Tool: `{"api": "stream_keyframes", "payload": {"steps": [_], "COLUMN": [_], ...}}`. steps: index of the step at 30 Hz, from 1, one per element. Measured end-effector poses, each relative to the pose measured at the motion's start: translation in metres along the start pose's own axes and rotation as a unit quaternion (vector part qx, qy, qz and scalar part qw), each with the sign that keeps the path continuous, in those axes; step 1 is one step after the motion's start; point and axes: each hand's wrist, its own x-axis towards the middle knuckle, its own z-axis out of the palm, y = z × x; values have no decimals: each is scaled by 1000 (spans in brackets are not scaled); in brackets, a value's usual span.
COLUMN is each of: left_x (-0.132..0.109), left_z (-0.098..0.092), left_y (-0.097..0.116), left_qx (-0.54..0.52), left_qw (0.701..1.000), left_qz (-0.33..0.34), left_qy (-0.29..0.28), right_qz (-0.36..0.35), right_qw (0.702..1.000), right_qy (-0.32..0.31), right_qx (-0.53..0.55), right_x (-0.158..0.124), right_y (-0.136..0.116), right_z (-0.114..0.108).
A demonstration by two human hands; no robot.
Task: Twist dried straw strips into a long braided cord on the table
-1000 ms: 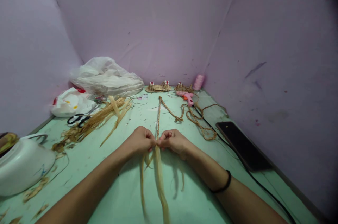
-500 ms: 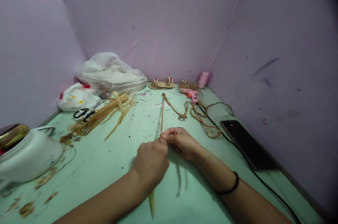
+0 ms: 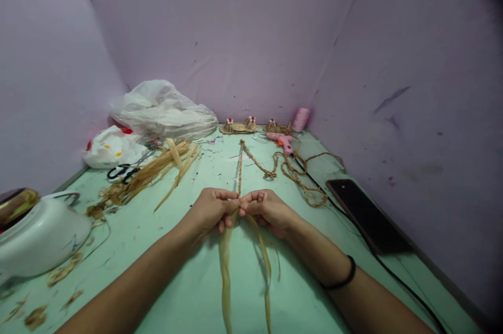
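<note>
A braided straw cord (image 3: 240,174) runs from a bend on the table down to my two hands at the centre. My left hand (image 3: 215,209) pinches the cord's near end between thumb and fingertips. Right beside it, my right hand (image 3: 266,209) pinches the same end, with the fingertips of both hands meeting. Loose fibre strips hang toward me from there: a wide pale strip (image 3: 225,276) under the left hand and a thinner strip (image 3: 264,255) under the right. The exact crossing of the strands is hidden by my fingers.
To the left lie a bundle of dried fibre (image 3: 157,169), black-handled scissors (image 3: 123,171), plastic bags (image 3: 165,111) and a white pot (image 3: 45,237). On the right are looped cord (image 3: 302,187), a pink glue gun (image 3: 283,141), its black cable and a phone (image 3: 367,216). Pink thread spool (image 3: 301,119) behind.
My left hand has turned from a fist with its back up to a pinch at the cord's end, its wrist shifting left. Two hanging fibre strips now show. My right hand stays nearly still.
</note>
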Motion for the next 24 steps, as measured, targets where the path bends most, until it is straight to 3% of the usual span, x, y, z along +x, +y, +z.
{"api": "stream_keyframes", "payload": {"steps": [2, 4, 7, 9, 12, 14, 16, 19, 24], "left_x": [4, 7, 11, 12, 14, 15, 16, 18, 16], "left_z": [3, 6, 7, 8, 10, 11, 12, 14, 16], "left_y": [-5, -9, -12, -13, -15, -18, -21, -26, -26], "left_qx": [-1, 31, 81, 107, 140, 155, 158, 140, 31], "left_qw": [999, 998, 997, 994, 986, 983, 982, 985, 997], "left_qz": [-4, -9, -3, 36, 86, 96, 100, 99, 69], "left_qy": [-51, -44, -17, -6, 7, 17, 23, 28, 19], "right_qz": [-14, -36, -79, -115, -156, -152, -133, -126, -185], "right_qw": [1000, 998, 981, 945, 867, 824, 799, 791, 771], "right_qy": [7, 17, 52, 95, 156, 188, 210, 209, 172], "right_qx": [-9, -40, -169, -290, -447, -513, -547, -561, -584], "right_x": [2, 4, 6, 3, -7, -15, -21, -26, -29], "right_y": [2, 4, 9, 10, 5, -1, -5, -5, 8], "right_z": [1, 2, 1, 1, 5, 8, 12, 16, 23]}}
